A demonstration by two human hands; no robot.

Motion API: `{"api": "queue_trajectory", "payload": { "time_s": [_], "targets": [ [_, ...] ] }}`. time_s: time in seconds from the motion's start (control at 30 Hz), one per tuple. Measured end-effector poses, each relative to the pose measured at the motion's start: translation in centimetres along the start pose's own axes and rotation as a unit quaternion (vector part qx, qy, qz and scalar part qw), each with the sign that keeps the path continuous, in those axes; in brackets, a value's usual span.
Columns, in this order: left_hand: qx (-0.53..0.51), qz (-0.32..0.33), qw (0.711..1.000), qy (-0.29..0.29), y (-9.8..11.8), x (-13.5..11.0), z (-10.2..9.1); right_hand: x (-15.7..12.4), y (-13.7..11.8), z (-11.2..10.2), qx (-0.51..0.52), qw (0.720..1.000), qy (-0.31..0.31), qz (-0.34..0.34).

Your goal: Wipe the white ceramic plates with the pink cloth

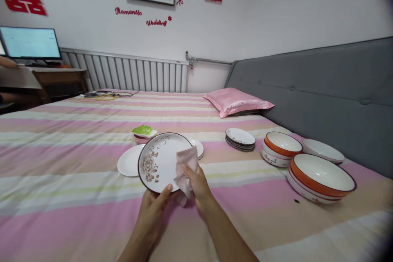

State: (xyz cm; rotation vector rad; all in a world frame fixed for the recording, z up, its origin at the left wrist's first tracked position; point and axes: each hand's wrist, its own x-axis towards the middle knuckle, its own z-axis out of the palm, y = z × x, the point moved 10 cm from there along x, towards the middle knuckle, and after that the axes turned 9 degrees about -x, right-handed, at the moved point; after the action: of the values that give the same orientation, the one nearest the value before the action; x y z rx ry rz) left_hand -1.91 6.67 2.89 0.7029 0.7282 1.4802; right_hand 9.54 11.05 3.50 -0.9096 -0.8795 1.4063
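A white plate (pixel 167 161) with a dark rim and a brown flower pattern is held up over the bed, tilted toward me. My left hand (pixel 156 200) grips its lower edge, thumb on the face and fingers underneath. My right hand (pixel 198 186) is closed on a pale pink cloth (pixel 186 163), which lies over the plate's right edge. Behind the plate, partly hidden by it, are a white oval dish (pixel 129 163), more white plates (pixel 198 147) and a green leaf-shaped dish (pixel 143 130) stacked on pink and white ones.
To the right stand a stack of small plates (pixel 240 137), orange-rimmed bowls (pixel 281 147), larger nested bowls (pixel 321 178) and a white dish (pixel 324 149). A pink pillow (pixel 238 100) lies by the grey headboard (pixel 310 82). Cables (pixel 107 95) lie at the far edge; a person's arm shows far left.
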Motion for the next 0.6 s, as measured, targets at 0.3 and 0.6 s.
{"api": "queue_trajectory", "payload": {
  "time_s": [0.3,0.6],
  "targets": [
    [0.036,0.023,0.999,-0.018,0.20,-0.03,0.06,0.60,0.83,0.07,0.032,0.999,-0.026,0.006],
    [0.051,0.024,0.998,-0.023,0.30,-0.07,0.31,0.50,0.85,-0.23,0.010,1.000,-0.024,0.018]
  ]
}}
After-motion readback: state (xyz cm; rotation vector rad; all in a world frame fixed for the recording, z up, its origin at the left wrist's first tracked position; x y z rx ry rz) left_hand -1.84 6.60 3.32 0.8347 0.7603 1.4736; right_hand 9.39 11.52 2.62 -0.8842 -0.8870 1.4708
